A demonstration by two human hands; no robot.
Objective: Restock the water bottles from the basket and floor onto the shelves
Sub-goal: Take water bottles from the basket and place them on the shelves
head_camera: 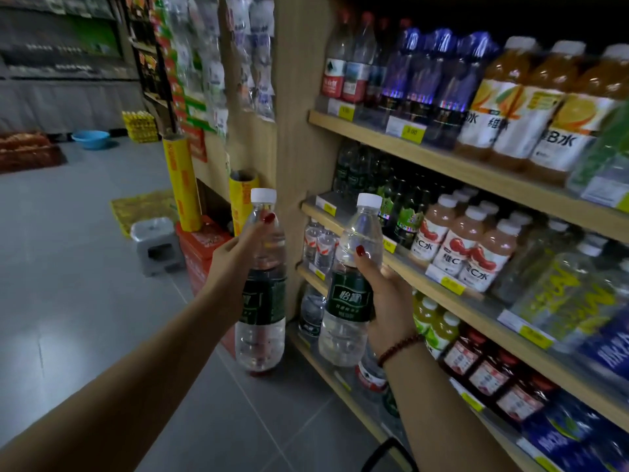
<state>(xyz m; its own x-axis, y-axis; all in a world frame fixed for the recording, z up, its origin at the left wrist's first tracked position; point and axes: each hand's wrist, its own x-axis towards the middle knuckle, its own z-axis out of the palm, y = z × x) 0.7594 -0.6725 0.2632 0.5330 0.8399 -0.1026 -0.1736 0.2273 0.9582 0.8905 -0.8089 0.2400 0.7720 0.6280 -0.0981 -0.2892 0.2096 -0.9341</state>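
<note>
The clear plastic water bottle with a dark green label and white cap (348, 296) is upright in the right hand (388, 301), fingers curled round its middle; a matching second bottle (262, 294) is gripped likewise by the left hand (238, 257) (both in mid-air, just in front of the wooden drink shelves (442, 162)); a grey plastic stool (157, 245) stands on the tiled floor (85, 267) beyond.

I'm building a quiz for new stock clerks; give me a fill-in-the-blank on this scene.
The left hand grips a water bottle with a ____ cap.
The right hand grips a second bottle whose label is dark ____.
A beaded bracelet sits on the ____ wrist.
Missing: white; green; right.
</note>
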